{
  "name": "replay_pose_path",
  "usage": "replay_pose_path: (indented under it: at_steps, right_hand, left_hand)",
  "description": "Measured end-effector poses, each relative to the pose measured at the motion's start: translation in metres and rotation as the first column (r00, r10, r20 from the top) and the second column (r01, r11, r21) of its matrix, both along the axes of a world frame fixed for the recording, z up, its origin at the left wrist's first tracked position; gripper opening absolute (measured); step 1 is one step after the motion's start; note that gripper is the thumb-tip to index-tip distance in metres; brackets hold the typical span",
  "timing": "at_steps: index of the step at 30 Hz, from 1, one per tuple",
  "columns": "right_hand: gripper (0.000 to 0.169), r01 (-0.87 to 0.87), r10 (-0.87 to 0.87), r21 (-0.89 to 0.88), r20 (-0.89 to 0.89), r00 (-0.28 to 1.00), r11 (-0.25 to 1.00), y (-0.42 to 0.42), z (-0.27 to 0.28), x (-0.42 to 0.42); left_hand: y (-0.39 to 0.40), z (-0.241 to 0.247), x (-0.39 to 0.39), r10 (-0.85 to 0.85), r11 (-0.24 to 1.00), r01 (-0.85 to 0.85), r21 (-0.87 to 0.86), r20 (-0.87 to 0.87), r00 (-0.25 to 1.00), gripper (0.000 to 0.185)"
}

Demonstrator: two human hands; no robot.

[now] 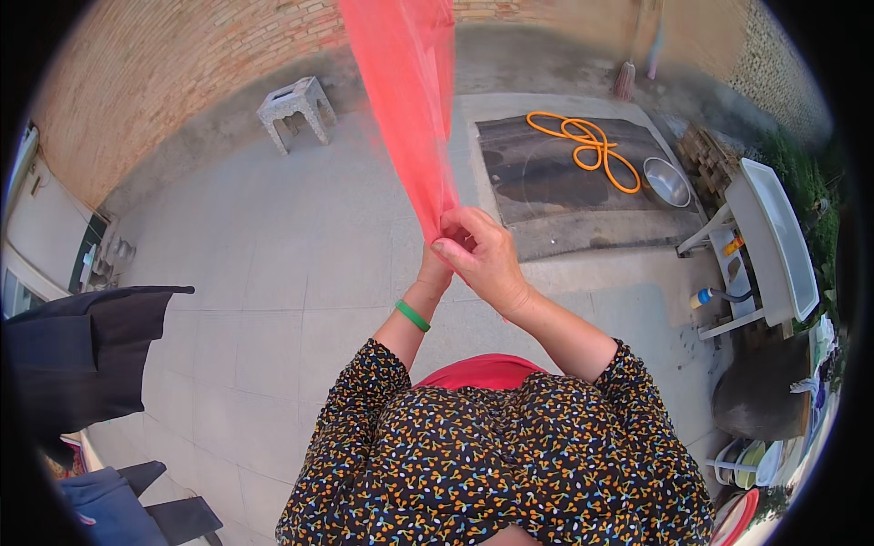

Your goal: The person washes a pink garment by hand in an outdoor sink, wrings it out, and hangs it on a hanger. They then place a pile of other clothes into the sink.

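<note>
A long strip of sheer red-pink fabric [403, 95] stretches from the top of the view down to my hands, gathered narrow at its lower end. My right hand [481, 249] pinches this end between thumb and forefinger, the other fingers curled. Behind it, my left hand [437, 266] is mostly covered by the fabric and the right hand, so its fingers are hidden. A green bracelet [412, 316] circles my left wrist. Red cloth [478, 370] also shows at my waist beyond the patterned blouse [491, 450].
A speckled stool [297, 106] stands by the brick wall [225, 48]. To the right, an orange hose [590, 145] and metal basin [667, 182] lie on a dark mat [546, 177]. A white sink [771, 239] stands beyond. Dark clothes [82, 355] hang at left.
</note>
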State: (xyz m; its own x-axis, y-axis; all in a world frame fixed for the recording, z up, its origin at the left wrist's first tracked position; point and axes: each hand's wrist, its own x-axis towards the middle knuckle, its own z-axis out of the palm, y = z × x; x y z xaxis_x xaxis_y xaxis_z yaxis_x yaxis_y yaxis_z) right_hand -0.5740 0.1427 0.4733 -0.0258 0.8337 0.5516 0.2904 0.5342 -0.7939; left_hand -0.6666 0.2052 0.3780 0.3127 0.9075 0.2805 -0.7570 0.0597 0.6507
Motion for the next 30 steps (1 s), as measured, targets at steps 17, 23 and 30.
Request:
replay_pose_path:
  at_steps: [17,23,30]
  right_hand:
    - [0.006,0.166,-0.208,-0.127,-0.659,0.722,0.978,-0.015,-0.045,0.106]
    - [0.02,0.19,-0.203,-0.089,-0.638,0.743,0.978,-0.017,-0.048,0.09]
    - [0.023,0.495,-0.493,-0.021,0.063,0.868,0.868,-0.045,-0.067,0.096]
  left_hand:
    - [0.021,-0.03,-0.02,0.167,0.969,-0.221,-0.112,-0.364,0.916,0.028]
    - [0.006,-0.044,0.0,-0.024,0.987,-0.036,-0.158,-0.365,0.931,0.03]
    - [-0.001,-0.043,-0.001,-0.093,0.983,0.008,-0.181,-0.468,0.879,0.031]
